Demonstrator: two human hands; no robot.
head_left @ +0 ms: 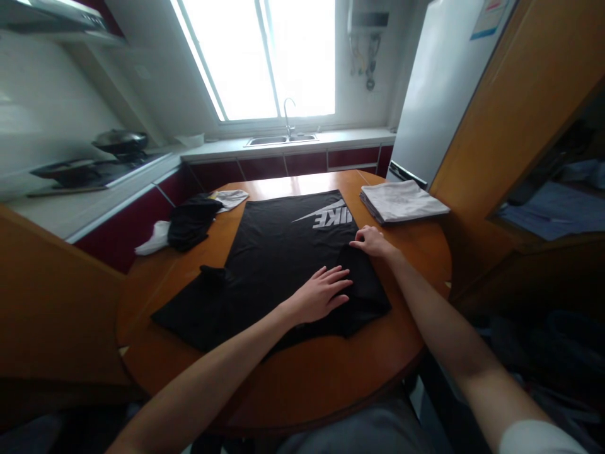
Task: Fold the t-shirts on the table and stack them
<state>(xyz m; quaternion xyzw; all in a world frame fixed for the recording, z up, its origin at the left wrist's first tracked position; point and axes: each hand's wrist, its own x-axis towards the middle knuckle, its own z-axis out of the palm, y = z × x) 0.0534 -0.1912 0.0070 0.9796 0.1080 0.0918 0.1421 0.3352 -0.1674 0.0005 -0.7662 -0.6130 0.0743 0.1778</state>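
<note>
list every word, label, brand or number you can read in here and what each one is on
"NIKE": pale lettering on the black shirt, upside down from this view, next to a pale swoosh logo.
Unreadable: the sticker high on the fridge, with red and blue parts; its print is too small and blurred.
No other text or number can be made out.

Home kitchen, sink (267,141) below window (236,57), pan (119,144) on stove (123,166), range hood (51,20), fridge (430,94)
</note>
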